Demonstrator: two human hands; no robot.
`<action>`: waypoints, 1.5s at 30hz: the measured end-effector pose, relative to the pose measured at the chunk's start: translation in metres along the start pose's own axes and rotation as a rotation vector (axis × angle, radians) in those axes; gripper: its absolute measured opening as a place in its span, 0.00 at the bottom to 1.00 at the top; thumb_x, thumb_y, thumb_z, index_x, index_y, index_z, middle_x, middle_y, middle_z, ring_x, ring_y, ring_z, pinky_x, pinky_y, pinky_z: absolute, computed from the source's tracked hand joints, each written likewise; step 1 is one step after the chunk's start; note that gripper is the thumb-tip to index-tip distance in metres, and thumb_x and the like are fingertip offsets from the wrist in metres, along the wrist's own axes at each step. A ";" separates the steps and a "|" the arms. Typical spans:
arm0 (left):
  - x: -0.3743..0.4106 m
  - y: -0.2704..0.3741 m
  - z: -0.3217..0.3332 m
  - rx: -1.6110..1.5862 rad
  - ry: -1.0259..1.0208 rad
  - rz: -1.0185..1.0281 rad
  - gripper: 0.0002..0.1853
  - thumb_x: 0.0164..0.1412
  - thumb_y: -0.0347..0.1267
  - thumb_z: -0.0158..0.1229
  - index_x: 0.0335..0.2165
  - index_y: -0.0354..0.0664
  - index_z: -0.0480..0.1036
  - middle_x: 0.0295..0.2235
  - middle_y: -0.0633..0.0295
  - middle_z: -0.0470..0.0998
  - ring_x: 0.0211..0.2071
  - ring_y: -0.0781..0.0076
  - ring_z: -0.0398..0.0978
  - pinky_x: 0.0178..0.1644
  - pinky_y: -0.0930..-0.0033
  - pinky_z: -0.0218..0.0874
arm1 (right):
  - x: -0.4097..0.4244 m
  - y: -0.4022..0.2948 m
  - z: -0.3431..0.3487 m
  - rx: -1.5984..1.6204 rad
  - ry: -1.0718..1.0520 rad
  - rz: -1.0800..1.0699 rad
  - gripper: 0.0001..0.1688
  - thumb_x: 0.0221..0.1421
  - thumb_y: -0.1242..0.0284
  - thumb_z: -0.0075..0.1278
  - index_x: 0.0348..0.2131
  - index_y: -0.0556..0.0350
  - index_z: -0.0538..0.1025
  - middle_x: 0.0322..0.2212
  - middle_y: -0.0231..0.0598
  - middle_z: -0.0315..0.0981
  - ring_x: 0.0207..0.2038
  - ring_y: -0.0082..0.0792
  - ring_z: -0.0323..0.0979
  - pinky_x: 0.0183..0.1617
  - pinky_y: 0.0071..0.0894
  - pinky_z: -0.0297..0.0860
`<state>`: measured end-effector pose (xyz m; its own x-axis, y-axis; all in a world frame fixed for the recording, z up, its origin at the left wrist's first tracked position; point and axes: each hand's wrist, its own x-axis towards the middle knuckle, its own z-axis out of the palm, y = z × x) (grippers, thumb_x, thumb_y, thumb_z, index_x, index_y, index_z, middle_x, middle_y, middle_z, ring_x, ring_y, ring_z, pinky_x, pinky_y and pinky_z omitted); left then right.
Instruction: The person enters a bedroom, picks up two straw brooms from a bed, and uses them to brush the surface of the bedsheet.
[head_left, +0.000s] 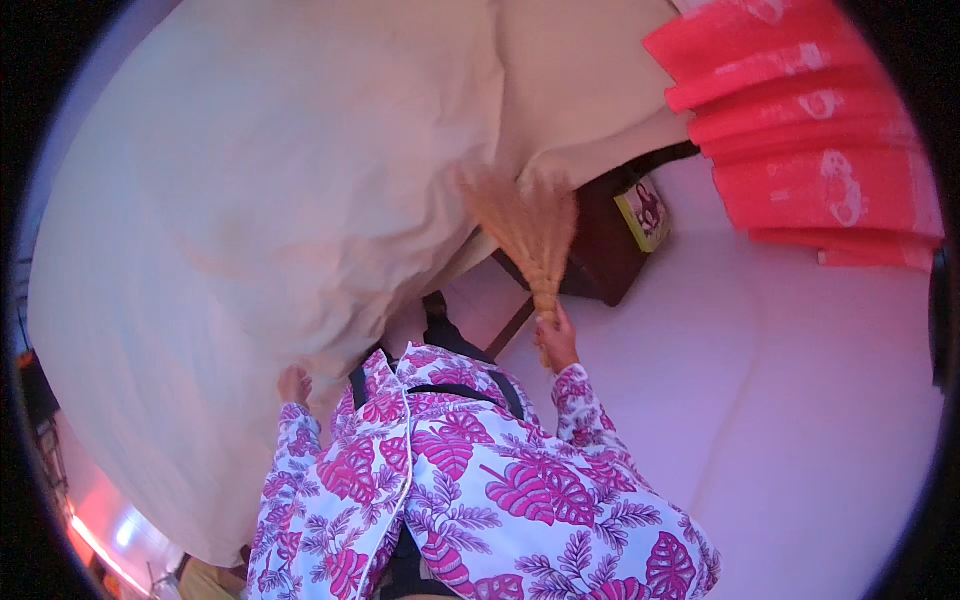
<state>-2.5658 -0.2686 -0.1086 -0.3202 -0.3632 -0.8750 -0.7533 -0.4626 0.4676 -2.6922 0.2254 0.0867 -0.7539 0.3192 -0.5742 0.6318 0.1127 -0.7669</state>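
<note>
My right hand (559, 339) grips the handle of a short straw hand broom (544, 255). The broom's fanned bristles point away from me and look blurred. They overlap the edge of a wrinkled beige bedsheet (300, 150) that spreads over a large bed-like surface in front of me and to my left. My left hand (295, 385) is beside my body, fingers curled, over the near side of the sheet. Whether it pinches any cloth cannot be made out.
A dark brown wooden cabinet (611, 262) stands beyond the broom, with a picture-covered box or book (645, 214) on it. A red patterned curtain (802, 142) hangs at the upper right. Pale wall or floor (787, 390) lies right. A glowing light strip (109, 551) shows lower left.
</note>
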 end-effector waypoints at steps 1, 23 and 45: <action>0.012 -0.016 -0.012 0.165 -0.043 0.090 0.09 0.50 0.35 0.46 0.30 0.43 0.64 0.21 0.64 0.67 0.17 0.77 0.65 0.16 0.81 0.54 | -0.001 0.011 -0.011 0.018 0.022 -0.004 0.29 0.47 0.75 0.44 0.50 0.53 0.57 0.22 0.29 0.62 0.20 0.18 0.61 0.20 0.17 0.63; -0.053 0.045 0.060 0.395 -0.198 0.145 0.16 0.51 0.34 0.45 0.40 0.38 0.64 0.27 0.61 0.69 0.22 0.74 0.67 0.22 0.78 0.57 | 0.145 0.005 -0.091 -0.449 0.314 -0.546 0.32 0.46 0.68 0.45 0.51 0.53 0.56 0.33 0.49 0.68 0.32 0.43 0.68 0.34 0.36 0.65; -0.105 0.053 0.056 0.604 -0.078 0.443 0.17 0.47 0.38 0.48 0.33 0.38 0.70 0.33 0.49 0.72 0.36 0.57 0.69 0.42 0.64 0.58 | 0.144 -0.023 -0.035 -0.864 0.084 -0.366 0.26 0.47 0.73 0.40 0.47 0.62 0.61 0.45 0.54 0.59 0.45 0.47 0.60 0.49 0.36 0.56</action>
<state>-2.6042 -0.2096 0.0014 -0.6897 -0.3432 -0.6376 -0.7211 0.2460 0.6477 -2.8093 0.3019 0.0318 -0.9379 0.1888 -0.2909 0.2981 0.8676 -0.3980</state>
